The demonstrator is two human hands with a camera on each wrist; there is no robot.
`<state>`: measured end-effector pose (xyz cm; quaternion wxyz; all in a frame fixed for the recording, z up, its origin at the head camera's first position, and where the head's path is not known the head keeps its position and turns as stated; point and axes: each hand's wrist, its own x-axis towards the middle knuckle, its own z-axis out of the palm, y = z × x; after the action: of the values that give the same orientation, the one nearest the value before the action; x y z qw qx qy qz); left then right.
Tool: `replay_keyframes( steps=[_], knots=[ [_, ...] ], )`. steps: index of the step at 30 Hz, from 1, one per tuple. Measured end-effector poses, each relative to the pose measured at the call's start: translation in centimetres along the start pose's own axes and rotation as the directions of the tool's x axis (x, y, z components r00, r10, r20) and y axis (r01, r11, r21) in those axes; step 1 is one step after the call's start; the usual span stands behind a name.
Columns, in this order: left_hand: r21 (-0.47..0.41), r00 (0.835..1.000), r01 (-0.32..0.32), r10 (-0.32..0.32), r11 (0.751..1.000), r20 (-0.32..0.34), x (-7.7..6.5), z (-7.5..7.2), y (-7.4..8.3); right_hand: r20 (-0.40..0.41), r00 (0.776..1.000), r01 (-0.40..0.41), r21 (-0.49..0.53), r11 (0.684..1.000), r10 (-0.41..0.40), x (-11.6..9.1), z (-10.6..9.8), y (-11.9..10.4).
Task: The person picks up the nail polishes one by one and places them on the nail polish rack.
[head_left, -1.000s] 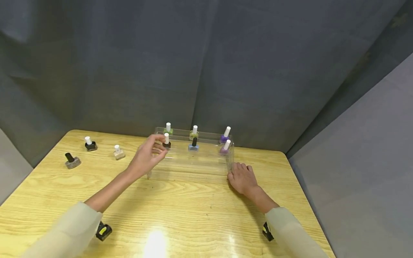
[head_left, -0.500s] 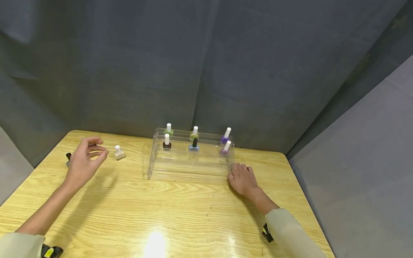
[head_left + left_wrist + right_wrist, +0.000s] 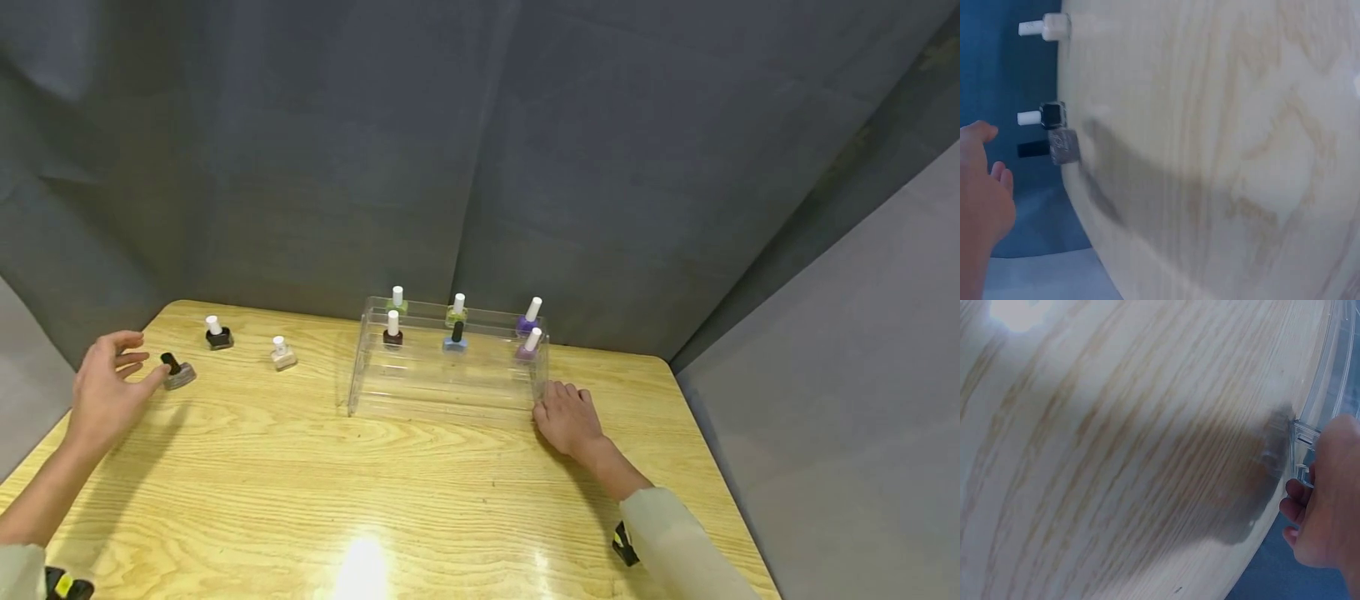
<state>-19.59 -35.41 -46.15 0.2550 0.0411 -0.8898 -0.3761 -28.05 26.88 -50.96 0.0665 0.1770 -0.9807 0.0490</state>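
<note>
My left hand (image 3: 108, 387) is at the left of the table, fingers parted and loosely bent with nothing between them. Its thumb is right by the black cap of a greyish nail polish bottle (image 3: 180, 377); in the left wrist view a gap separates the hand from this bottle (image 3: 1064, 146). Close by stand a dark nail polish with a white cap (image 3: 219, 336) and a cream one (image 3: 283, 357). My right hand (image 3: 568, 419) grips the front right corner of a clear stepped display rack (image 3: 442, 408); the right wrist view has its fingers curled at the rack's end (image 3: 1305, 434).
On the rack's upper tiers stand several nail polishes: green (image 3: 397, 302), yellow-green (image 3: 457, 311), purple (image 3: 529, 317), dark red (image 3: 393, 330), blue (image 3: 454, 339) and lilac (image 3: 529, 345). A dark curtain (image 3: 465, 167) hangs behind the wooden table (image 3: 420, 500), with a grey panel (image 3: 840, 400) at right.
My left hand has moved left from the dark red nail polish on the rack, past the dark and cream bottles, to the black-capped one. My right hand stays at the rack's corner.
</note>
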Motion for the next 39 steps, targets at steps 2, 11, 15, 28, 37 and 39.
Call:
replay_keyframes(
  steps=[2,11,15,28,37,39],
  knots=[
    [0.005,0.999,0.008,-0.009,1.000,0.041,0.0,0.0,-0.8,-0.013,1.000,0.004,0.012,1.000,-0.004,0.1,0.0,0.0],
    [-0.004,0.987,0.045,-0.044,0.999,0.154,0.5,0.6,-2.2,-0.011,1.000,0.000,-0.004,1.000,0.000,0.2,0.2,0.2],
    [-0.017,0.983,0.051,-0.047,0.999,0.179,0.7,1.1,-2.6,0.019,1.000,-0.017,-0.010,1.000,0.017,0.2,0.0,0.2],
    [0.054,0.969,0.039,-0.051,0.998,0.242,1.2,1.9,-3.6,0.060,0.998,-0.036,0.005,0.999,0.036,0.1,-0.2,0.0],
    [0.081,0.970,0.023,-0.042,0.996,0.241,1.3,2.6,-4.0,0.056,0.998,-0.032,0.004,0.999,0.032,0.1,-0.2,0.1],
    [0.088,0.970,0.011,-0.032,0.996,0.241,1.3,2.8,-3.9,0.058,0.998,-0.036,0.004,0.999,0.035,0.1,-0.1,0.1]
  ],
)
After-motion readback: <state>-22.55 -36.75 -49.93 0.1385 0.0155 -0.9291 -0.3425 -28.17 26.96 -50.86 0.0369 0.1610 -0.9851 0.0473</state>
